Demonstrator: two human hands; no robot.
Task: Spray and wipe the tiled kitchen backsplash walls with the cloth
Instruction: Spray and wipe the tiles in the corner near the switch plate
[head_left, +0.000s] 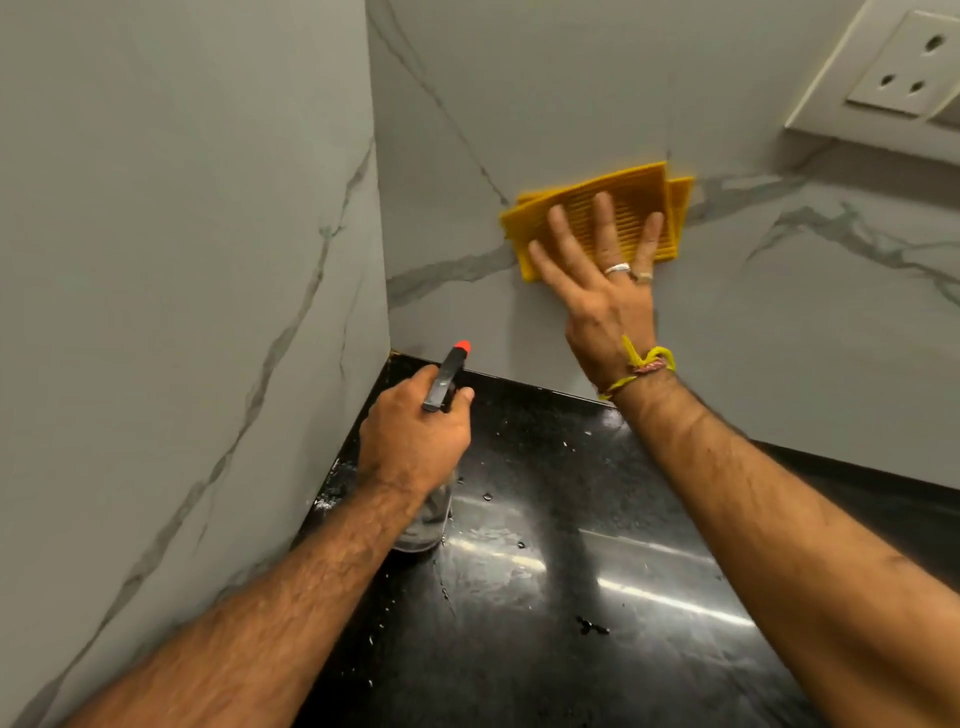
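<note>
A folded yellow cloth (631, 200) lies flat against the back backsplash wall (571, 93), grey marble-look tile with dark veins. My right hand (597, 270) presses it there with the fingers spread; two rings and a yellow wrist thread show. My left hand (415, 431) grips a spray bottle (444, 384) with a black head and an orange nozzle tip that points toward the wall corner. The bottle's clear body (423, 525) shows below my wrist, over the counter. The left side wall (182, 260) meets the back wall in a corner.
A glossy black stone counter (545, 597) spreads below, dotted with water drops and bright reflections. A white wall socket plate (898, 67) sits at the upper right on the back wall, above and right of the cloth.
</note>
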